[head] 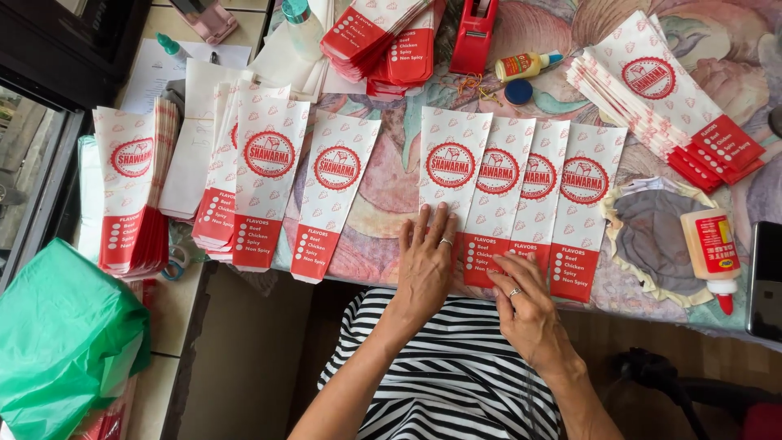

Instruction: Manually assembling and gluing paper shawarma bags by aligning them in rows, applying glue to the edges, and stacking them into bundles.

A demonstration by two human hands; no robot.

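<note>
Several long red-and-white paper sleeves (pixel 497 191) lie overlapped in a fanned row at the table's near edge. My left hand (pixel 425 262) rests flat on the leftmost sleeve of that row, fingers spread. My right hand (pixel 525 303) touches the red lower ends of the middle sleeves with its fingertips. Neither hand grips anything. Two more single sleeves (pixel 330 191) lie to the left, apart from the row.
Stacks of the same sleeves sit at far left (pixel 130 191), top centre (pixel 383 37) and top right (pixel 664 94). A glue bottle (pixel 710 253) lies at the right, another (pixel 525 63) near a red tape dispenser (pixel 472 33). A green plastic bag (pixel 61 342) is lower left.
</note>
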